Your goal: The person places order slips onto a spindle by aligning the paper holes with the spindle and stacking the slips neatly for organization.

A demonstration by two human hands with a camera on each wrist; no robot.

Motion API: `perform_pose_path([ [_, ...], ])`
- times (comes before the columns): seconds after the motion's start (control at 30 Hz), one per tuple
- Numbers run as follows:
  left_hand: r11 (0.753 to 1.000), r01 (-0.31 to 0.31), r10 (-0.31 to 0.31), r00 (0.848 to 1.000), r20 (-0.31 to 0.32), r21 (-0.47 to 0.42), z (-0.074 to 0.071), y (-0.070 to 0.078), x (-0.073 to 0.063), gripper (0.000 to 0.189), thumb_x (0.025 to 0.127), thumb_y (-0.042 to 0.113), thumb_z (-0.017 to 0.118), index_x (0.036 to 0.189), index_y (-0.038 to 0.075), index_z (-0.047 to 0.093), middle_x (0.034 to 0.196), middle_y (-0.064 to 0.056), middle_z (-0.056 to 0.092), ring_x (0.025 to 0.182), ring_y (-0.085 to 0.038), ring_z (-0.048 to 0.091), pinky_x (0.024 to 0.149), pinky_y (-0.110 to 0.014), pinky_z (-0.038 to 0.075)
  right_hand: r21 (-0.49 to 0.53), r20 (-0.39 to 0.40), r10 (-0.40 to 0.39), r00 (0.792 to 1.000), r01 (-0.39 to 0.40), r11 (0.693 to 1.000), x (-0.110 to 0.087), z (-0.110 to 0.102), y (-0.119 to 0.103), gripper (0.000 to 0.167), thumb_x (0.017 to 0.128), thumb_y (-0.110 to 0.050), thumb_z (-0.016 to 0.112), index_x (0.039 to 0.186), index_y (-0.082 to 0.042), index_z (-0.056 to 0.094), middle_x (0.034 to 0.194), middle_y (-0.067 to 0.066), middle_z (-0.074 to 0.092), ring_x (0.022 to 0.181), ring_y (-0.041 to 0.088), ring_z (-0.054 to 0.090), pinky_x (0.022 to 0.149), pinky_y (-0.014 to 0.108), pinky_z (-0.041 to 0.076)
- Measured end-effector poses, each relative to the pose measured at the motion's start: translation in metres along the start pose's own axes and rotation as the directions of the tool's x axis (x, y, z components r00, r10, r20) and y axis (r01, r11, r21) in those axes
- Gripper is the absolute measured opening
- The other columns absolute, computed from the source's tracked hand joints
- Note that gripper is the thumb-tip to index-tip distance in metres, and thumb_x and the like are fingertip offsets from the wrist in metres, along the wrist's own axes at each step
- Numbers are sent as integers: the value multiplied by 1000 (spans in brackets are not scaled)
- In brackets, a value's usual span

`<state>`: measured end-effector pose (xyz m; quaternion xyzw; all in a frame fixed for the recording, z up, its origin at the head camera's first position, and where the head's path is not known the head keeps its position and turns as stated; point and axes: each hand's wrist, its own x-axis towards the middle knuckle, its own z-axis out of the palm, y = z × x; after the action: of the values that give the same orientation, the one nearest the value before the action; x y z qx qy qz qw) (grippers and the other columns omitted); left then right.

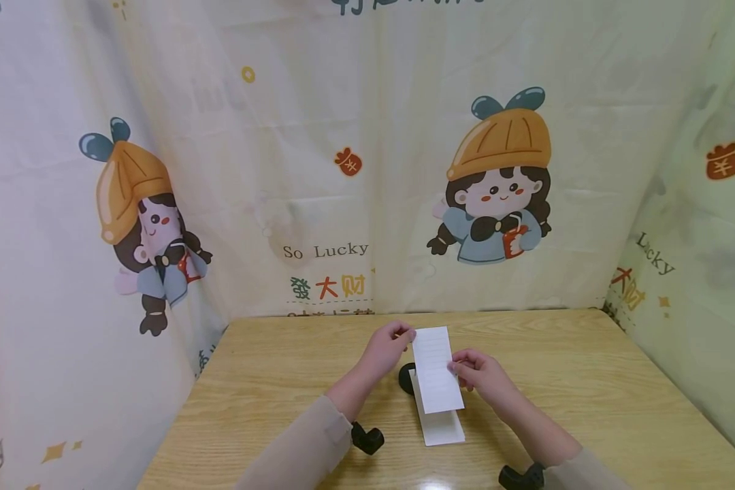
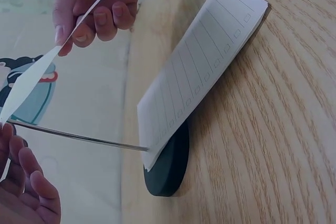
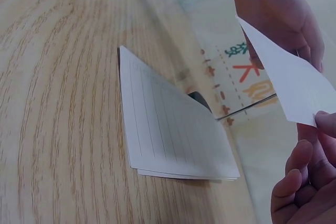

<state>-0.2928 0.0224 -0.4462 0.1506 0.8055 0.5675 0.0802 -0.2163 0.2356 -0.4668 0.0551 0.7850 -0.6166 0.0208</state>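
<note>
A lined white paper sheet is held up between both hands. My left hand pinches it at its upper left corner, while my right hand pinches its right edge. Below lies a stack of lined sheets with small boxes along one side. A thin metal spike rises through one end of that stack from a round black base. In the left wrist view the spike's upper end meets the held sheet near the left fingers; whether it pierces the sheet I cannot tell.
A wood-grain table carries the paper stack and base. Behind and at both sides hangs a printed cream curtain with cartoon figures. Black wrist devices sit by both sleeves.
</note>
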Motion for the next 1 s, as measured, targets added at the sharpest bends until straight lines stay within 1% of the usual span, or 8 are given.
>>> perform_pose_path([
  [0.1,1000,-9,9,1000,-3,8,0,0,-1,20,99,37,61,103,20,69,92,0,63,84,-16,57,67,-32,45,-6,4,1,1000,-1,1000,0,0,1,18,96,-13,65,107,1,63,82,5,61,71,20,53,62,31,46],
  [0.17,1000,-17,17,1000,-5,16,0,0,-1,19,99,36,61,103,20,69,92,2,62,84,-15,57,68,-32,46,-12,4,4,1000,-4,1000,0,1,1,19,96,-14,65,107,1,63,82,5,61,72,20,53,63,31,46],
  [0.47,998,-50,50,999,-11,45,1,1,-2,17,99,34,62,101,19,69,92,4,63,84,-15,56,70,-32,47,-43,1,41,999,-41,998,-1,2,0,17,97,-16,64,106,-1,64,81,5,60,73,21,52,63,32,44],
  [0.7,996,-64,66,998,-23,64,4,-4,-2,16,99,33,62,97,19,68,92,6,63,84,-14,55,70,-31,47,-44,15,40,999,-40,998,0,2,3,16,96,-16,65,104,-1,64,78,5,58,71,20,51,62,31,44],
  [0.87,995,-55,58,998,-30,81,6,-11,-4,16,98,33,63,93,19,68,90,7,63,82,-12,55,68,-31,46,-51,36,52,998,-50,997,1,2,9,15,97,-14,64,104,0,63,77,5,56,68,19,49,59,29,43],
  [1.0,995,-46,48,998,-26,92,7,-14,-4,16,98,35,63,93,20,68,89,6,62,81,-12,55,68,-31,46,-63,45,63,997,-60,996,0,1,10,16,97,-15,63,104,-1,64,78,6,56,68,19,48,59,29,43],
])
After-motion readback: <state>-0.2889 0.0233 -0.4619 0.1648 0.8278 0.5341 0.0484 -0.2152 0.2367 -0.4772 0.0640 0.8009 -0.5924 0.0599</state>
